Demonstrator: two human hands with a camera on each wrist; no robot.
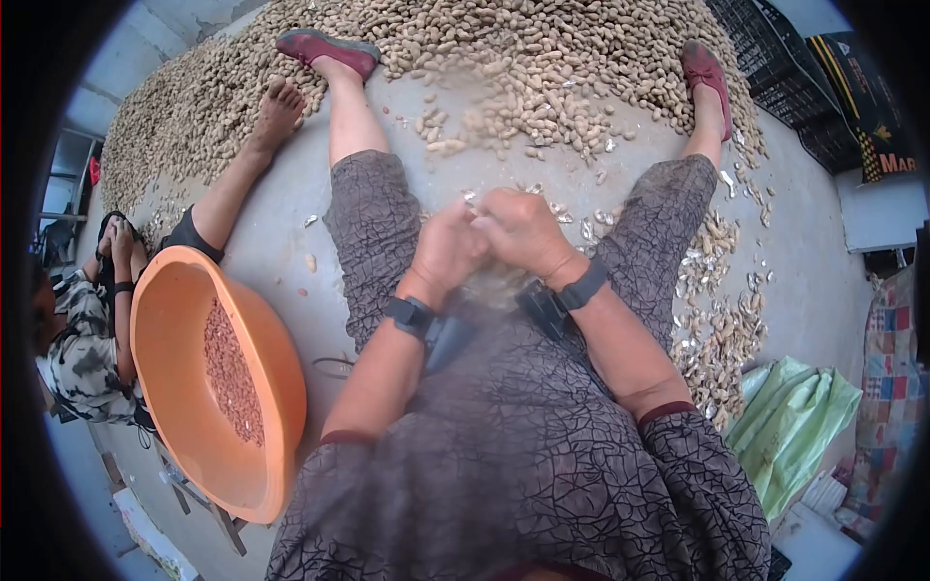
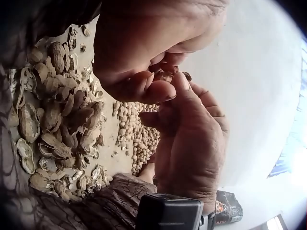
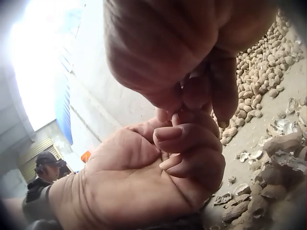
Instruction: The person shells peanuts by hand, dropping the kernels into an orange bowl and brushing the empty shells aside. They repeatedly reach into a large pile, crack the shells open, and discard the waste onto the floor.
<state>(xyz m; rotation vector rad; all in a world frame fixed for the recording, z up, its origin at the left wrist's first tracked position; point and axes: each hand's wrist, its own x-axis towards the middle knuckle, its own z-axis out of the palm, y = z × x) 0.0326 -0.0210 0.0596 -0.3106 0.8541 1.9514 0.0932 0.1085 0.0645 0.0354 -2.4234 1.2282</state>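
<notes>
Both hands meet over the lap in the head view, slightly blurred, their fingertips together. My left hand [image 1: 448, 250] has its fingers curled in, and my right hand [image 1: 528, 232] comes against it from the other side. Between the fingertips in the left wrist view is a small reddish-brown peanut [image 2: 166, 75], pinched by the left hand [image 2: 153, 43] and by the thumb and fingers of the right hand [image 2: 192, 134]. In the right wrist view the fingers of the left hand [image 3: 139, 172] are curled beneath the right hand [image 3: 168, 48], which hides the peanut.
A large pile of unshelled peanuts [image 1: 542, 48] spreads past the feet. Broken shells [image 1: 717, 329] lie by the right leg, near a green sack [image 1: 799, 426]. At left stands an orange basin [image 1: 155, 320] holding red kernels [image 1: 232, 378], with another person [image 1: 87, 339] sitting beyond it.
</notes>
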